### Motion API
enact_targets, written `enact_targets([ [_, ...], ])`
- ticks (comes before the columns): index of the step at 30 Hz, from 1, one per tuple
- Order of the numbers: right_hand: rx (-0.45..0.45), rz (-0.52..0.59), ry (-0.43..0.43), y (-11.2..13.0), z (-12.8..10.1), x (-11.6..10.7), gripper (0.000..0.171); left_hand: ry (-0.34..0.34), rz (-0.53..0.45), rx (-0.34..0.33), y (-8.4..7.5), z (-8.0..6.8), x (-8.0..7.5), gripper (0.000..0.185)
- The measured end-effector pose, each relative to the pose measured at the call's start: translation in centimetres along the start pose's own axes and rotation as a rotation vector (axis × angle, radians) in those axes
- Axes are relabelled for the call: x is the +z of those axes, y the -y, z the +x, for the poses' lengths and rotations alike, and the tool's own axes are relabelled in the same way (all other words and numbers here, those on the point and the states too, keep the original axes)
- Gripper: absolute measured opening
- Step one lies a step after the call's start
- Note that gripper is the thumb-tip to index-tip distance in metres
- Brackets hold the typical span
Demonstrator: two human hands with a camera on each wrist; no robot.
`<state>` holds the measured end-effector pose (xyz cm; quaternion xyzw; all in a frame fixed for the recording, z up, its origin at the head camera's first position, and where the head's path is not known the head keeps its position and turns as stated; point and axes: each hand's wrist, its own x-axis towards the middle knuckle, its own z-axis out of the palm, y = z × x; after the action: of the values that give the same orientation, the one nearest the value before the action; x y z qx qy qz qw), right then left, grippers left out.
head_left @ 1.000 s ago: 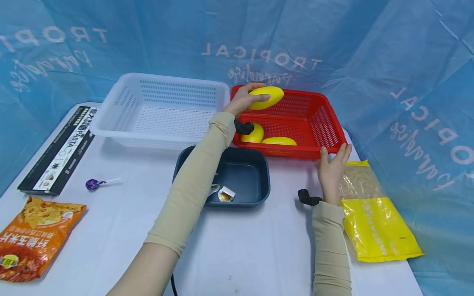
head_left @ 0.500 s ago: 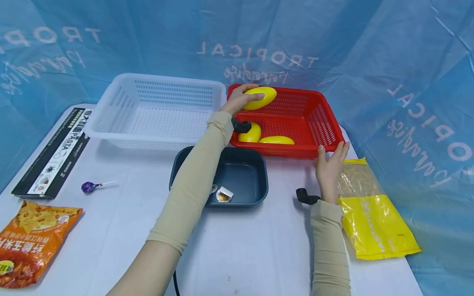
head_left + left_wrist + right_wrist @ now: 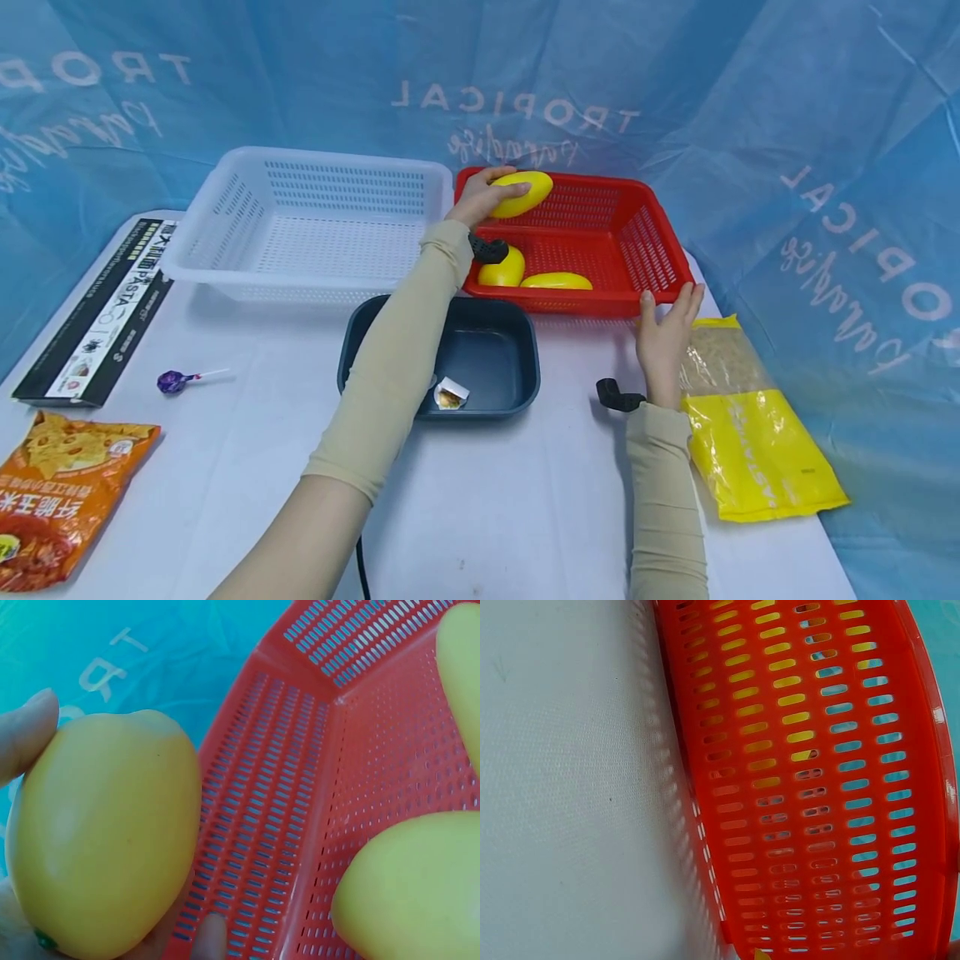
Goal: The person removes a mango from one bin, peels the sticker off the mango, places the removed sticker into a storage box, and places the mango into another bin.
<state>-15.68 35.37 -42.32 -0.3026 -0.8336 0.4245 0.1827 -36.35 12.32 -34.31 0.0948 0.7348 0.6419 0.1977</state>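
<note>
At centre top of the head view, the left hand [image 3: 480, 196] is curled round a yellow mango [image 3: 521, 193], held above the far left corner of the red basket [image 3: 660, 250]. Two more mangoes [image 3: 555, 282] lie inside, lower down. At right, the right hand [image 3: 663, 333] rests with straight fingers against the basket's near right corner. The fruit looks smooth and could slip from the grip, or clip the rim beside the white basket [image 3: 225, 208]. Open table [image 3: 525, 500] lies toward the bottom.

Blue printed sheeting [image 3: 315, 75] backs a white table [image 3: 510, 500].
</note>
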Motion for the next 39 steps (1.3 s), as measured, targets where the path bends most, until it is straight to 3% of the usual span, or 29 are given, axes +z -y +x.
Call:
enact_targets([
  [12,-0.022,0.008,-0.011,-0.1,0.2,0.1,0.079,-0.013,0.014,-0.03,0.1,1.2,0.7,0.061],
  [18,-0.01,-0.007,-0.004,-0.1,0.3,0.1,0.08,-0.049,0.074,-0.046,0.2,1.3,0.7,0.06],
  [39,-0.01,0.009,-0.015,-0.2,0.2,0.2,0.081,-0.083,0.124,-0.104,2.0,2.9,1.5,0.06],
])
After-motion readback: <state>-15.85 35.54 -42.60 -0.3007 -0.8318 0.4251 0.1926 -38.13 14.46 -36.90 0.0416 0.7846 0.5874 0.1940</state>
